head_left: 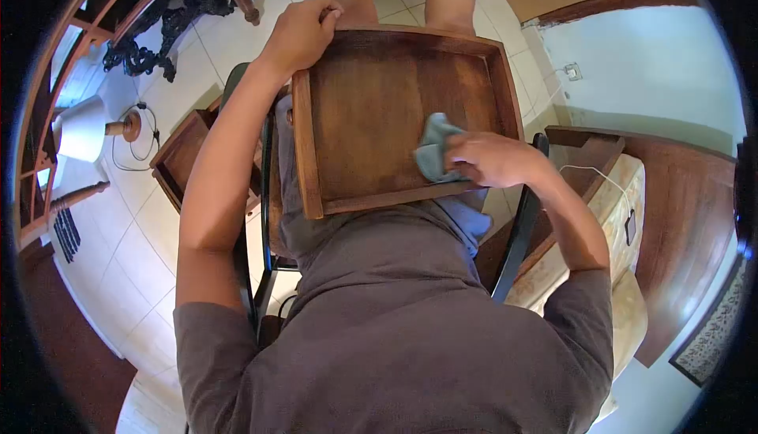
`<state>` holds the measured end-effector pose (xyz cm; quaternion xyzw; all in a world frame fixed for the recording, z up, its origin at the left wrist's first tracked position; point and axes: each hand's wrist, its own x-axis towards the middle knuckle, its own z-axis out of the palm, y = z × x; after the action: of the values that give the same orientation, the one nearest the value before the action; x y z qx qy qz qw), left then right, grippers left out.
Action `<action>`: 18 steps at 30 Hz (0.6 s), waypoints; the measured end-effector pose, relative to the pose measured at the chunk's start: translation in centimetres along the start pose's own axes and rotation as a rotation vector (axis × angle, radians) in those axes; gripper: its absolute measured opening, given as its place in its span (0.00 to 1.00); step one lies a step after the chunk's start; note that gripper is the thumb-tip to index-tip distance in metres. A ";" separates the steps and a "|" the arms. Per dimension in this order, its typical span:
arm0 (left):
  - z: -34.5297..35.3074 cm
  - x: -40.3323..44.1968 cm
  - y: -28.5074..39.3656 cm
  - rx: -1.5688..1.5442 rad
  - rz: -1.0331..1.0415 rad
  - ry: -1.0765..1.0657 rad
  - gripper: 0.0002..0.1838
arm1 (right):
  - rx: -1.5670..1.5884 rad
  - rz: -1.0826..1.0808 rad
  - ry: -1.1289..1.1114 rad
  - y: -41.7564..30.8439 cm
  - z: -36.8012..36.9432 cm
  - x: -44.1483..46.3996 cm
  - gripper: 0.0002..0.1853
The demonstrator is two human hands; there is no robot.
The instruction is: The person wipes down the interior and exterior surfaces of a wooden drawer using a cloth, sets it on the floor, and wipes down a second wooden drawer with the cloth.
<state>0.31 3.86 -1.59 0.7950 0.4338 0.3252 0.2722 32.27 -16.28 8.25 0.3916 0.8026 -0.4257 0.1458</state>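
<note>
A brown wooden drawer [379,110] lies across my lap, its hollow side facing up. My left hand [304,33] is curled over its far left corner, gripping the rim. In my right hand [497,158] is a bunched grey-green cloth [436,150], pressed against the inside of the drawer near the close right corner. Part of the cloth is hidden under my fingers.
Another wooden drawer [183,158] sits on the tiled floor to my left. Beyond it lies a table lamp [83,128] with a white shade and a cord. A mattress [580,225] and wooden bed frame [679,221] stand on the right. Chair armrests [521,221] flank me.
</note>
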 end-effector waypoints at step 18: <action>-2.5 1.3 -0.8 -0.625 -0.379 -0.242 0.27 | -0.188 -0.584 0.448 -13.0 5.0 12.1 0.34</action>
<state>-1.39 5.75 -0.19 0.6120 0.4178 0.2895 0.6059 14.16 -18.46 5.80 0.2145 0.9280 -0.2776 -0.1255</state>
